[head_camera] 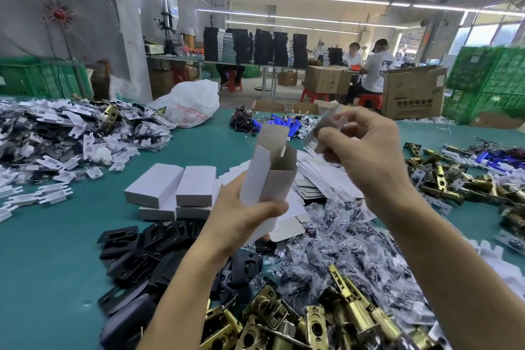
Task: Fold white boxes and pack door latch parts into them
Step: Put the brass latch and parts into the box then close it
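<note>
My left hand (241, 221) holds a white box (268, 179) upright above the table, its top end open with the flaps standing up. To its right and slightly higher, my right hand (366, 148) pinches a small flat grey-white part (326, 125), blurred by motion, close to the box's open top. Several closed white boxes (176, 187) are stacked on the green table to the left. Flat unfolded box blanks (321, 176) lie behind my hands. Brass latch bolts (326, 321) are heaped at the near edge.
Black plates (142, 250) lie near left, clear bagged screw packs (355, 244) in the middle, more brass latches (454, 182) at right, white and black plastic parts (56, 136) at far left. A white plastic bag (190, 102), cardboard cartons and seated people are beyond the table.
</note>
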The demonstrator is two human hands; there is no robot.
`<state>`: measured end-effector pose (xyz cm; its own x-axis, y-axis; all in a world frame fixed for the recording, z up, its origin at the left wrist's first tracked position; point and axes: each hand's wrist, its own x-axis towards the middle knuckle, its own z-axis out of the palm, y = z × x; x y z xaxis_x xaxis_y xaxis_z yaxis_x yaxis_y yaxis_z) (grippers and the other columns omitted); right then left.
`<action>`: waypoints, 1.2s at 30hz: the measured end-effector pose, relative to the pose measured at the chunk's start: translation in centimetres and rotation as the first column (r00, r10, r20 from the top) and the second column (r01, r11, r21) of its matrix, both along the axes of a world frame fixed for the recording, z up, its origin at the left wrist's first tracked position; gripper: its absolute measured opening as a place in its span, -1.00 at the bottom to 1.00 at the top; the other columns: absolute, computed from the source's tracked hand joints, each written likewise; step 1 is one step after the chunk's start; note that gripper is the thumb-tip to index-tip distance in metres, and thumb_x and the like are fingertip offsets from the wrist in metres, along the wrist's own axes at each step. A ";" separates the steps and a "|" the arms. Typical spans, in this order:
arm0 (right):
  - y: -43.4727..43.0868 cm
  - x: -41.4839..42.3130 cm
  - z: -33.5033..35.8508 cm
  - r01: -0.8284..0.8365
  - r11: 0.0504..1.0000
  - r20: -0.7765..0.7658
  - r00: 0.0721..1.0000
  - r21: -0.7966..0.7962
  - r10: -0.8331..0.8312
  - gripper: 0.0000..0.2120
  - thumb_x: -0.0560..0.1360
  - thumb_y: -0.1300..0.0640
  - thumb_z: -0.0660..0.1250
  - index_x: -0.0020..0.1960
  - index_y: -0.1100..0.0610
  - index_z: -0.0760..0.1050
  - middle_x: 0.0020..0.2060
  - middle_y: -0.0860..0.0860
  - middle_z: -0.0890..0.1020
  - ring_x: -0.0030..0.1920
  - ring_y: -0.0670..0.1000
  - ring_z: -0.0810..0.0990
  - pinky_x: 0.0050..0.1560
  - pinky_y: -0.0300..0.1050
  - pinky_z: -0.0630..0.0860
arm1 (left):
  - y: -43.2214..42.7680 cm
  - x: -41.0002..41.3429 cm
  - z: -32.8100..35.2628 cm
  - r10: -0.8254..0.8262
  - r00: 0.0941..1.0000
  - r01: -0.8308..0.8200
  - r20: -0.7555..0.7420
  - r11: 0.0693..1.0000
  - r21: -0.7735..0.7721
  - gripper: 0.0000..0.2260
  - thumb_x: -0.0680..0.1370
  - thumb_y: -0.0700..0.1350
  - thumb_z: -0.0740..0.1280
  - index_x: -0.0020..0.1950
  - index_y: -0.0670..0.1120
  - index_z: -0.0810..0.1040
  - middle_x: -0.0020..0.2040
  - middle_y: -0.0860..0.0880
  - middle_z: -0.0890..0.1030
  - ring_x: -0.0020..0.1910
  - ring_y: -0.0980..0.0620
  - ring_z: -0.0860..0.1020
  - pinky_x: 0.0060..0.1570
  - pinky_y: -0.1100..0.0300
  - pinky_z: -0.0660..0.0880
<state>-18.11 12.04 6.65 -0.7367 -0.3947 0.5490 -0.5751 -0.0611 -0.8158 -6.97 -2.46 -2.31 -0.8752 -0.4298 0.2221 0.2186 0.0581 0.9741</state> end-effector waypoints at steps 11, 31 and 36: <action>-1.0 4.1 0.2 0.302 0.946 -0.719 0.683 0.118 -0.129 -0.90 0.44 0.16 0.43 -0.16 0.10 0.51 -0.24 0.02 0.55 -0.31 0.12 0.51 -0.39 0.09 0.49 | 0.8 -0.2 -0.1 0.081 0.980 -0.102 -0.183 0.989 -0.110 -0.48 0.18 0.02 0.52 0.10 -0.07 0.59 -0.18 0.12 0.62 -0.19 0.07 0.57 -0.26 0.13 0.52; -0.4 5.4 1.0 0.104 0.995 -0.816 0.575 0.005 -0.056 -0.90 0.53 0.15 0.44 -0.09 0.17 0.69 -0.26 0.05 0.66 -0.28 0.00 0.60 -0.25 -0.09 0.50 | 0.9 -0.2 -0.3 0.163 0.931 -0.211 -0.327 0.971 -0.115 -0.43 0.23 -0.04 0.53 0.20 -0.18 0.54 -0.01 -0.09 0.66 -0.04 -0.08 0.62 -0.15 0.10 0.59; -0.7 5.5 1.2 0.173 0.970 -0.777 0.629 0.170 0.024 -0.86 0.54 0.05 0.42 -0.08 0.11 0.70 -0.25 0.03 0.65 -0.27 0.07 0.59 -0.30 0.01 0.50 | 0.7 -0.3 -0.4 0.209 0.943 -0.250 -0.258 0.958 -0.137 -0.47 0.21 0.01 0.53 0.11 -0.17 0.56 -0.08 -0.17 0.63 -0.16 -0.07 0.60 -0.28 0.10 0.55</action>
<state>-12.57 11.35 7.82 -0.1160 -0.5330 0.8381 -0.9906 0.1239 -0.0583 -7.27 -1.73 -2.75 -0.6697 -0.5517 0.4971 0.4044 0.2904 0.8672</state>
